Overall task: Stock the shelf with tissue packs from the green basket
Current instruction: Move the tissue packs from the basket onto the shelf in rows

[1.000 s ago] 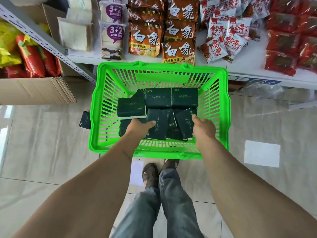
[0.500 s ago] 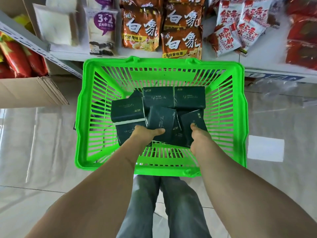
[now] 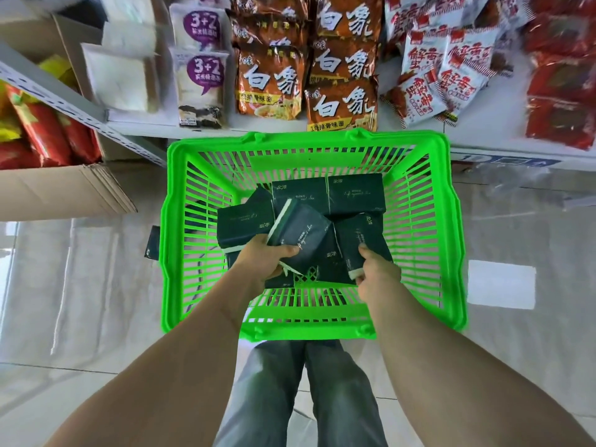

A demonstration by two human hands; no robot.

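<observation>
A bright green basket stands on the floor below the shelf and holds several dark green tissue packs. My left hand grips one tissue pack, which is tilted up above the pile. My right hand holds another tissue pack by its near end, still resting among the others. Two more packs lie flat at the far side of the basket. The white shelf runs across the top of the view.
The shelf holds orange noodle bags, white-and-red snack bags, red packets and white bread packs. A cardboard box sits at left. One dark pack lies on the floor beside the basket's left wall.
The left hand has lifted and tilted its pack up out of the pile. The right hand has closed on the end of its pack. The view has shifted nearer the basket.
</observation>
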